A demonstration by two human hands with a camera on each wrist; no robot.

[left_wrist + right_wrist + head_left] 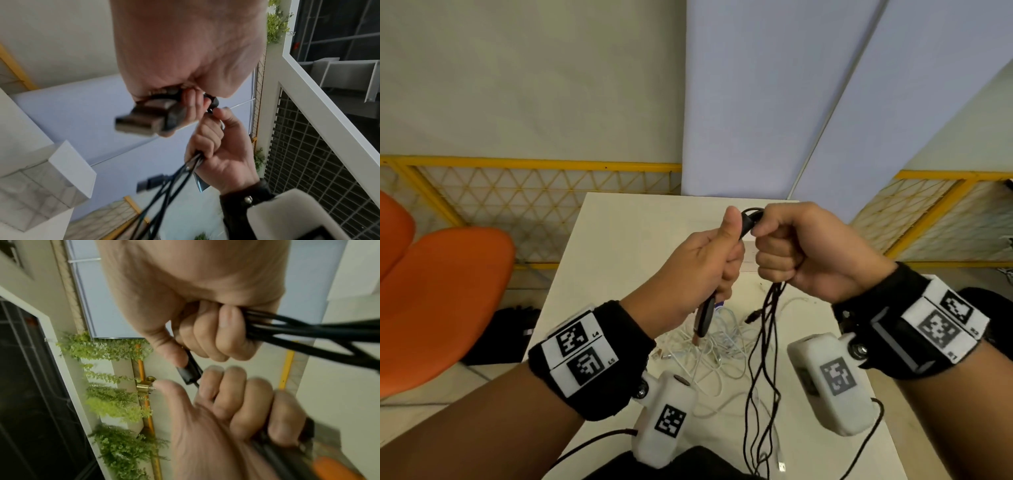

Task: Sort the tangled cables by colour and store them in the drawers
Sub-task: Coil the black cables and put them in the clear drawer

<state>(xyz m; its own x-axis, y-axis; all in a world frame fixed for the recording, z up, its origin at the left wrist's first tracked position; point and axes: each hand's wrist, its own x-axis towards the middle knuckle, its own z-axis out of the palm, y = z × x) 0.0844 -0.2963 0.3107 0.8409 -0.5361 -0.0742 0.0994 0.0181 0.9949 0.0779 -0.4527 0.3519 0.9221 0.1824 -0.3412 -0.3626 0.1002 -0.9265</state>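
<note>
Hands meet above the white table (619, 219), both fisted on one bundle of black cables (763, 359). The left hand (702, 263) has its fingers curled round the bundle with the thumb up, a loop showing above the fist and a blurred metal-tipped plug (139, 125) jutting below it. The right hand (811, 250), just beside, is clenched round several strands that hang down from it to the table. White cables (709, 346) lie in a tangle on the table beneath the hands, with the black strands trailing across them. An orange chair (441, 301) stands left of the table, and a yellow mesh railing (524, 192) runs behind.
</note>
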